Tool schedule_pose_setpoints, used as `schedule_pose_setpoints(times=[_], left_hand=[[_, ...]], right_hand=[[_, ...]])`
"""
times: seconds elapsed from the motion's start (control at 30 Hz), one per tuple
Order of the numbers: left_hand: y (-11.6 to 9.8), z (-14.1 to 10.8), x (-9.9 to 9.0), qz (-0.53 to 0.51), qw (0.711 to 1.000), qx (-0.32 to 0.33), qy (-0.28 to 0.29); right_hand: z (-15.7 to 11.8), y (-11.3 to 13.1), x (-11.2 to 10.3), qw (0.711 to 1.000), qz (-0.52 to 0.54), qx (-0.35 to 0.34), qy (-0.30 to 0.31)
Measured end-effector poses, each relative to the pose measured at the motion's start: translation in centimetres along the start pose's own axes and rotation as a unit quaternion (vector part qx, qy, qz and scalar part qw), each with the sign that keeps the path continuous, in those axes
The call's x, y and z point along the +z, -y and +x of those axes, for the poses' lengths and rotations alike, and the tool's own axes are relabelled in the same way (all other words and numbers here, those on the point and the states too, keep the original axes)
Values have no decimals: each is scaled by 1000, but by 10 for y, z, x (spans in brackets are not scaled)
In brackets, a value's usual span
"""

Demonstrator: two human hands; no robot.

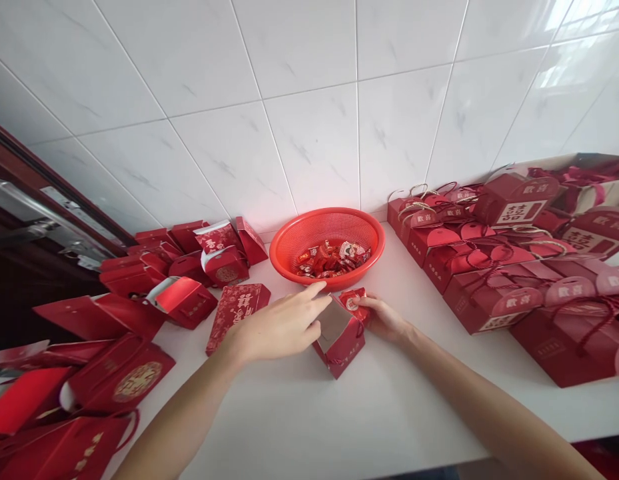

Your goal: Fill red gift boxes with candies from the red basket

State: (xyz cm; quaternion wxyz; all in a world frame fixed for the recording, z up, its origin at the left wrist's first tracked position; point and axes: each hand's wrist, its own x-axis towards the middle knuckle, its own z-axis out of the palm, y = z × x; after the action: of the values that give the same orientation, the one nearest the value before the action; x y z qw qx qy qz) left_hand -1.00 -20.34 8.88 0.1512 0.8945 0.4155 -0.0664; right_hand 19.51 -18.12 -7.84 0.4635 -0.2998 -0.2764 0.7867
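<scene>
In front of me on the white counter a small red gift box [345, 350] stands with its top open, its pale grey inside showing. My left hand [284, 325] is at the box's left edge, index finger stretched out and the fingers apart; nothing shows in it. My right hand [386, 319] pinches a shiny red candy packet [356, 303] with a round pale emblem, just beyond the box's right side. Behind both hands is a red plastic basket [278, 257] with wrapped candies [329, 259] in the bottom. A flat patterned red box [242, 308] lies beyond my left wrist.
Several red boxes and bags [189, 300] crowd the counter's left side. On the right stand rows of red gift boxes [489, 287] with cord handles. A tiled wall [309, 133] rises behind the counter [309, 420]. A dark door with a metal handle [19, 200] is at far left.
</scene>
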Motion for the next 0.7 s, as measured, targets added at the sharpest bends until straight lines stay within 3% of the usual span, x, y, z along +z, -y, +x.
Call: schedule_pose_setpoints(times=[0.2,0.33,0.43,0.53,0.7], left_hand=[[20,-7,13,-56,998,-24,4],[27,-10,28,-166,985,-19,-47],[28,-11,39,-277,957,-18,-87],[27,-12,51,-384,917,-23,-100],[28,-15,70,-516,850,15,-101]], right_hand=[[-6,14,3,999,-30,-36,-11],[-18,33,18,992,-60,-110,-32],[-32,44,40,983,-87,-162,-30],[-45,52,66,970,-163,-180,11],[-53,56,95,915,-338,-209,61]])
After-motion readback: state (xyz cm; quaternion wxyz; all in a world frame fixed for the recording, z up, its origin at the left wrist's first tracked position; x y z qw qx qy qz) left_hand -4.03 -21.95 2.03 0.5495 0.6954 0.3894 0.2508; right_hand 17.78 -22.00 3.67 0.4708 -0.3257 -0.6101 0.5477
